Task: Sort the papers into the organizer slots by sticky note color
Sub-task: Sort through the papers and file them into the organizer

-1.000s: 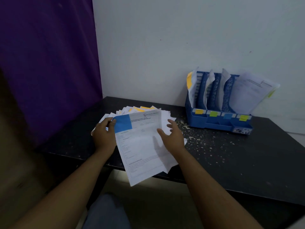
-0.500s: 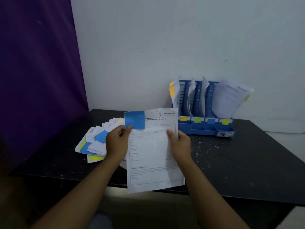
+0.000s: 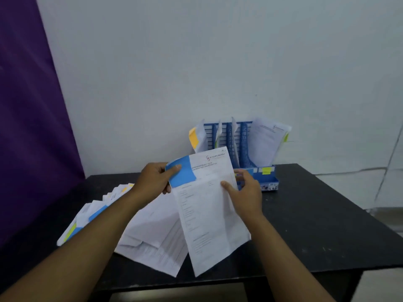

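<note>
Over the table (image 3: 316,214), left hand (image 3: 152,182) and right hand (image 3: 247,194) pinch a paper (image 3: 209,219) partly masking the organizer (image 3: 245,147).

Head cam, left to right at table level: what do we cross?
Purple curtain → fanned paper pile → left hand → blue sticky note on the held paper → right hand → right-end sheets of the blue organizer. Its other slots overlap the held paper, so they are left out.
</note>
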The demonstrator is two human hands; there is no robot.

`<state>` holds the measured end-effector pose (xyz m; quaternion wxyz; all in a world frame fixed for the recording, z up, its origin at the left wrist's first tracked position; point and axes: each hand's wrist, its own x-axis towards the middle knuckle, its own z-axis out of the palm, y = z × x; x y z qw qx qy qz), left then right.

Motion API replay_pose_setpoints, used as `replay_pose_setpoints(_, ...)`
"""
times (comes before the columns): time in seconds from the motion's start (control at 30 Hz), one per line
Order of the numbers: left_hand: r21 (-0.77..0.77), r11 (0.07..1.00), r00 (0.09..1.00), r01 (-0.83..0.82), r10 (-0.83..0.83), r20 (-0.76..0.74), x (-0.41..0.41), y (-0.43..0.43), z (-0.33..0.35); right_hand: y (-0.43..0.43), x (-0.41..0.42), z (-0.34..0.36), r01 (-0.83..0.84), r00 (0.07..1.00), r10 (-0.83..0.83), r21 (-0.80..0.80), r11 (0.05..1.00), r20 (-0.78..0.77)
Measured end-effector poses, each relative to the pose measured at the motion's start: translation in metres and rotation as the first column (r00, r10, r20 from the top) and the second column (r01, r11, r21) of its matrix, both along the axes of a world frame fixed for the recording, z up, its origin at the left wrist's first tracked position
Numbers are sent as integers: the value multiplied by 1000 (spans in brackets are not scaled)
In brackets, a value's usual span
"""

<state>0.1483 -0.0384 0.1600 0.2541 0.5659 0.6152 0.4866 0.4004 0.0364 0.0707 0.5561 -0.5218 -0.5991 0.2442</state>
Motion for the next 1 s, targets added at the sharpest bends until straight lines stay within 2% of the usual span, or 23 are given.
replay_pose_setpoints(0.07, 55, 998, 998, 37, -39, 46, 24, 12, 18, 0, 8, 2, 182, 975, -193, 109, 977, 106)
replay_pose_setpoints(0.1, 72, 996, 995, 47, -52, 82, 36, 17, 26, -4, 10, 5, 201, 970, -219, 151, 968, 109)
replay_pose_setpoints(0.2, 85, 995, 978, 55, -71, 195, 71, 35, 45, -11, 12, 7, 91, 982, -114, 152, 984, 152)
replay_pose_setpoints(0.27, 93, 993, 962, 77, -98, 256, 91, 46, 55, -7, 11, 8, 56, 957, -75, 77, 995, 279)
replay_pose_setpoints(0.37, 117, 987, 929, 112, -146, 341, 115, 59, 66, 13, 18, 10, 96, 905, -98, 27, 995, 415)
replay_pose_setpoints(0.5, 159, 981, 903, 107, -163, 398, 141, 74, 79, 48, 29, 21, 208, 885, -203, 34, 978, 420)
replay_pose_setpoints(0.6, 191, 975, 902, 116, -184, 390, 152, 86, 90, 76, 34, 30, 220, 869, -230, 75, 973, 439)
replay_pose_setpoints(0.73, 233, 963, 927, 135, -206, 314, 163, 104, 101, 105, 38, 44, 163, 900, -177, 69, 984, 399)
replay_pose_setpoints(1.0, 277, 942, 953, 189, -244, 178, 174, 149, 110, 146, 35, 41, 180, 931, -218, 151, 972, 294)
